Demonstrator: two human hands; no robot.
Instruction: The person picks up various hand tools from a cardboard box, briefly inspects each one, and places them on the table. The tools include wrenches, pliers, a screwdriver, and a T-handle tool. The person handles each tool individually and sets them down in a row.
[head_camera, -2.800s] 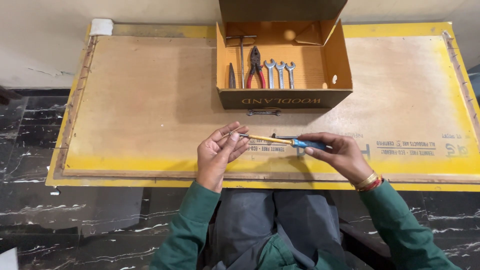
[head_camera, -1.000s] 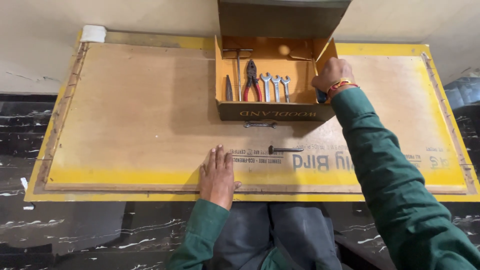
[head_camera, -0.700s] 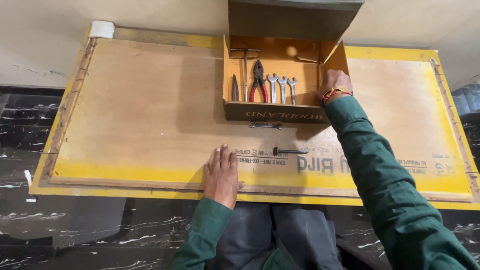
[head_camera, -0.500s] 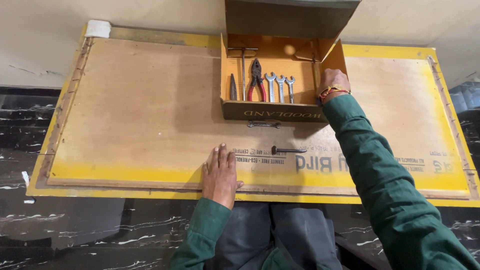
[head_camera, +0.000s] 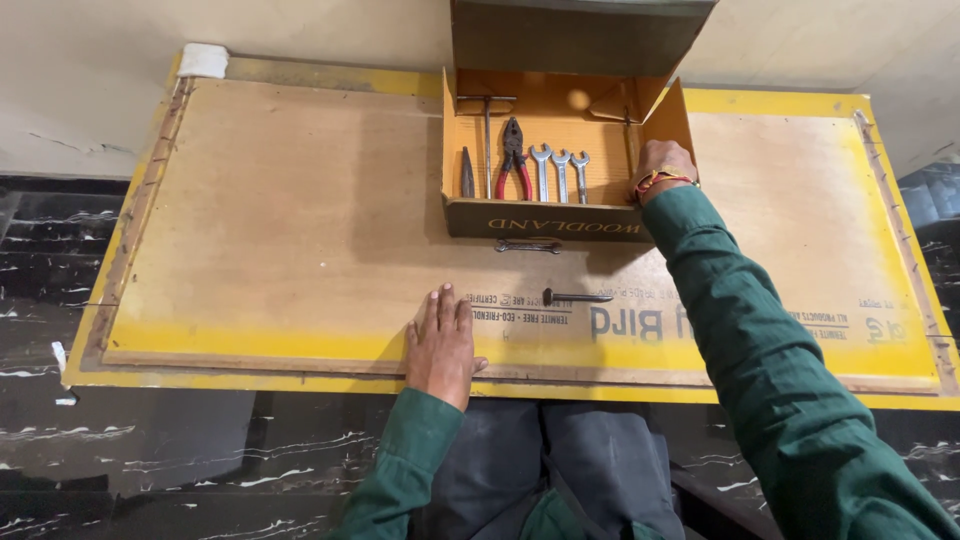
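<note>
Left hand (head_camera: 441, 343) lies flat, palm down, fingers together, on the near edge of the plywood board (head_camera: 270, 220), holding nothing. Right arm stretches far out, right hand (head_camera: 662, 164) dipped into the right end of the cardboard box (head_camera: 545, 217); can't tell if it's gripping anything. A dark bolt (head_camera: 575, 297) lies just right of the left hand.

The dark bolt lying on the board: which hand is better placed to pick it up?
Probably the left hand: it lies flat on the board close beside the bolt. The right hand is far away, reaching into the box.
</note>
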